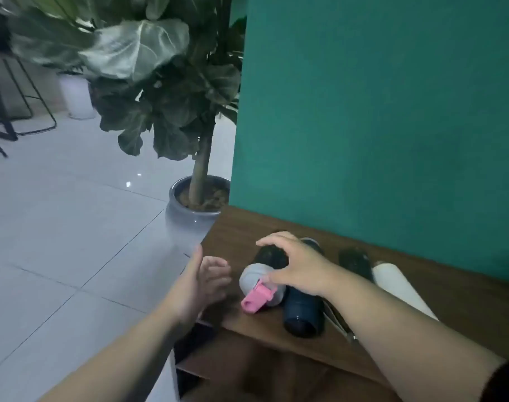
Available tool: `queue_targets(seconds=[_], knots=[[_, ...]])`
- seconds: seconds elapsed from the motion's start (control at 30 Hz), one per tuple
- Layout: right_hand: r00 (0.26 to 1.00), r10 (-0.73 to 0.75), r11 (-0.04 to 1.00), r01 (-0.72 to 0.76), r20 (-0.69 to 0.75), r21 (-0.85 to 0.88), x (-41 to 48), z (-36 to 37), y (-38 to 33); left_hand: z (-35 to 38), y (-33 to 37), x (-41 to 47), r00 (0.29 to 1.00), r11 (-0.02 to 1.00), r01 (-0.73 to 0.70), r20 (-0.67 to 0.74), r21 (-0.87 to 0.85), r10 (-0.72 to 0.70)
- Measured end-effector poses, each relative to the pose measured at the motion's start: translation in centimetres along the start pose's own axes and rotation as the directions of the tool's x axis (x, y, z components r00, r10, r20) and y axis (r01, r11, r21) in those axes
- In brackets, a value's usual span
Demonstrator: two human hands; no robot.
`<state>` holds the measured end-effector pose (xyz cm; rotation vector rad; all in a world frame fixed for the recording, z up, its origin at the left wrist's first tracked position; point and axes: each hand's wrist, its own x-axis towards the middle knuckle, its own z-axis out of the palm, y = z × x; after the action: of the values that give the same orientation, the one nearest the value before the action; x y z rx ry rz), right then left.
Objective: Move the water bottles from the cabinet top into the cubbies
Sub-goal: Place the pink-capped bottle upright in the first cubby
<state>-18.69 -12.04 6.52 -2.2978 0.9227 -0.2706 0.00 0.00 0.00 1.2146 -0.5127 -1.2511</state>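
Observation:
Several water bottles lie on their sides on the brown wooden cabinet top. Nearest the left edge is a black bottle with a grey lid and pink spout cap. Beside it lies a dark navy bottle, then a black bottle and a white bottle. My right hand arches over the grey-lidded bottle, fingers spread around its body, touching it. My left hand hovers open just left of that bottle, at the cabinet's edge. Dark cubby openings show below the top.
A teal wall rises behind the cabinet. A large-leafed potted plant in a grey ceramic pot stands on the tiled floor left of the cabinet. A white pot and black chair legs are farther back left.

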Motion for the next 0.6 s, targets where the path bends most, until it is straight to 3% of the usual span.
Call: queue_targets(seconds=[0.17,0.3,0.5,0.6], knots=[[0.978,0.014,0.867,0.092,0.208,-0.490,-2.2,3.2,-1.8,-2.7,-4.8,-4.5,1.000,0.996,0.006,0.005,-0.092,-0.005],[0.987,-0.007,0.679,0.125,0.163,-0.723,-2.2,4.4,-2.7,-4.7,-8.0,-6.3,1.000,0.987,0.003,0.008,-0.160,-0.002],[0.993,-0.009,0.498,0.108,0.119,-0.860,-2.0,6.0,-3.6,-7.4,-13.3,-7.9,0.993,0.970,0.097,-0.039,-0.224,-0.108],[0.996,-0.068,0.546,0.086,0.058,-0.833,-2.8,6.5,-4.7,-8.3,-14.1,-8.0,0.990,0.954,0.112,-0.050,-0.280,-0.131]])
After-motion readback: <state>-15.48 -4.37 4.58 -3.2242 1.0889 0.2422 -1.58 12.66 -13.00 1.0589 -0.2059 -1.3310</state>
